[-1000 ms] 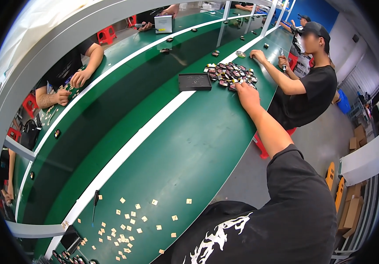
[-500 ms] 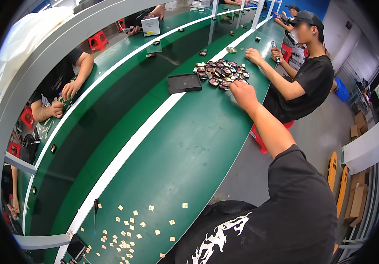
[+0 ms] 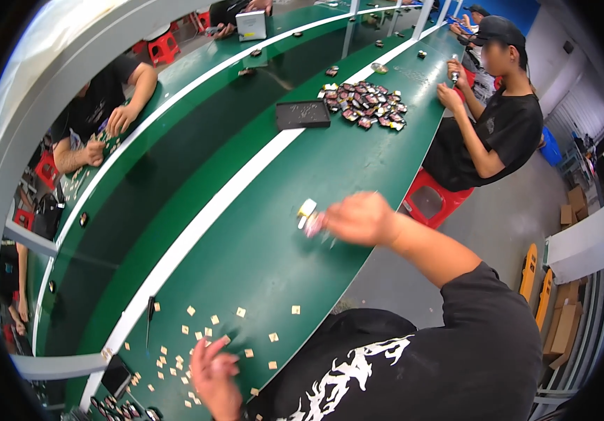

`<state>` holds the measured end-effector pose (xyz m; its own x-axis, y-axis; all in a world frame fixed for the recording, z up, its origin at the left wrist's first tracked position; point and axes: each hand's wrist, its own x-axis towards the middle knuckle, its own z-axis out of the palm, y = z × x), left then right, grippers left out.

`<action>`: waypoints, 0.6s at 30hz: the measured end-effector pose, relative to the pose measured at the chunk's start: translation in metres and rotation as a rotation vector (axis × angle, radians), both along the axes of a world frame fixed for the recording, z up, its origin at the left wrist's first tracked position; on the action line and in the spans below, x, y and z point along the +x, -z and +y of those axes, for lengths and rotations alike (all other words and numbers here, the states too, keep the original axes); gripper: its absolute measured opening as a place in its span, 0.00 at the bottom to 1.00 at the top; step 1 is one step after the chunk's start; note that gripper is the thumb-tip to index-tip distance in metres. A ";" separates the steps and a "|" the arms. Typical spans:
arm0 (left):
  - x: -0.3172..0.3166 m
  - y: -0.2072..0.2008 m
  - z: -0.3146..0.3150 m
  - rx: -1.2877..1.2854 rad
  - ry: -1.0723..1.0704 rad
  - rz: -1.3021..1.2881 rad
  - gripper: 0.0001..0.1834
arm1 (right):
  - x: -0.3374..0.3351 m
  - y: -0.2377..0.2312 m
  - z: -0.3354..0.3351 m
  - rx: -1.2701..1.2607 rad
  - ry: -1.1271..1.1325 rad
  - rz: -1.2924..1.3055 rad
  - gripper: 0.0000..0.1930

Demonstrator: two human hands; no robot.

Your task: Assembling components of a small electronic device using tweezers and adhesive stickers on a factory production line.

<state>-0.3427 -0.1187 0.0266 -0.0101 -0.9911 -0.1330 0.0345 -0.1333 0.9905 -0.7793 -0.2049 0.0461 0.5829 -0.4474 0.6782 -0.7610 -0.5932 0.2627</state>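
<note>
Well, the half-open left hand (image 3: 216,375) could knock those pale squares (image 3: 241,312). Beyond them, the right hand (image 3: 359,219), edge-pinching a module (image 3: 313,224), might drop it.

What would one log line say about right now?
right hand: holds small part, blurred | left hand: open, near pale squares | heap of parts: beside black tray

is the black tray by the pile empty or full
Neither: the black tray holds small scattered pale bits, its dark floor showing.
</note>
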 end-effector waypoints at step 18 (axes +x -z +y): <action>-0.027 0.021 -0.016 0.202 0.001 0.345 0.20 | 0.178 0.003 0.039 0.900 -0.198 -0.410 0.07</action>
